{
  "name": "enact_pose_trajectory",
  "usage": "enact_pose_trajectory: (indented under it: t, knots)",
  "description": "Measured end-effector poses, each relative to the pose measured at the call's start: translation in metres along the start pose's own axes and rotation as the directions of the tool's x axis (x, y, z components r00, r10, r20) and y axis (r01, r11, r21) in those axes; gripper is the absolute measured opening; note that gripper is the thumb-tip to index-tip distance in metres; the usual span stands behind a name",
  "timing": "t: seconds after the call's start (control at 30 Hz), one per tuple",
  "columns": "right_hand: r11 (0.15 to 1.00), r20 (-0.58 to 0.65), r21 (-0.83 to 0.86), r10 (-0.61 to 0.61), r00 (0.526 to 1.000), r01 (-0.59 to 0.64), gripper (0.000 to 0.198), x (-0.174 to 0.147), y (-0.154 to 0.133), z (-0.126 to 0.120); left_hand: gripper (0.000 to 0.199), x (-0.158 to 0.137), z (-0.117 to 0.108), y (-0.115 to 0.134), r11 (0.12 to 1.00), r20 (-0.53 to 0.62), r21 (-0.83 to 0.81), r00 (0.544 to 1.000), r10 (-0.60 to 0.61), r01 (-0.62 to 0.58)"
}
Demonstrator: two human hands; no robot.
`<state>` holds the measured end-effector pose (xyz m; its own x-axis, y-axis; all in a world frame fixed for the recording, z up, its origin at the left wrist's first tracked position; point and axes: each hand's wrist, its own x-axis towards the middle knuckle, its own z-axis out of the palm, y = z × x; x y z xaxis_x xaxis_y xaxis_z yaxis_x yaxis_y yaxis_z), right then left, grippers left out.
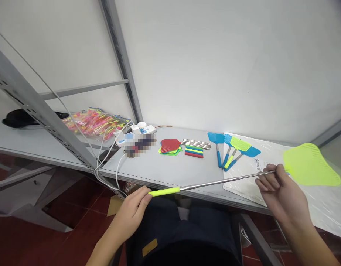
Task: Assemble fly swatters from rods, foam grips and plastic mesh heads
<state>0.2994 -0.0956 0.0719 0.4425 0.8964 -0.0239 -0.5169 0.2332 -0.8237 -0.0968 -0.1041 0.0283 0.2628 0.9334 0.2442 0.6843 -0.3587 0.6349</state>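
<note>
Fingers [144, 197] of left hand [133, 214] pinched shut on yellow-green grip [164, 191] of extended fly swatter [311, 165]; fingers [266, 181] of right hand [281, 194] closed lightly around thin metal rod [220, 181] close to swatter head. Swatter held level above front edge of grey worktop [164, 168], head out at 3 o'clock over white sheet [322, 203]. Probably very light; telescopic rod likely springy and prone to sliding inward, mesh head floppy. Best held at foam grip and at rod near head, never by mesh. Further back at 12 o'clock: finished swatters [232, 151], loose heads [170, 146], coloured grips [194, 151].
</note>
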Motion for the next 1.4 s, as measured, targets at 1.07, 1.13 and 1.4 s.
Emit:
enact_pose_trajectory:
  t: [1.07, 1.13, 1.4]
  knots:
    - [0.991, 0.1, -0.135, 0.029, 0.995, -0.015, 0.024, -0.045, 0.04, 0.053, 0.044, -0.017, 0.059, 0.055, 0.908, 0.336, -0.382, 0.941, -0.04, 0.175]
    - [0.99, 0.127, -0.142, -0.009, 0.992, 0.027, 0.021, -0.047, 0.039, 0.057, 0.045, -0.018, 0.063, 0.056, 0.903, 0.326, -0.396, 0.945, -0.029, 0.165]
    - [0.971, 0.292, -0.21, 0.171, 0.941, -0.111, 0.032, -0.044, 0.053, 0.05, 0.054, 0.01, 0.086, 0.056, 0.413, 0.44, -0.79, 0.888, -0.132, 0.453]
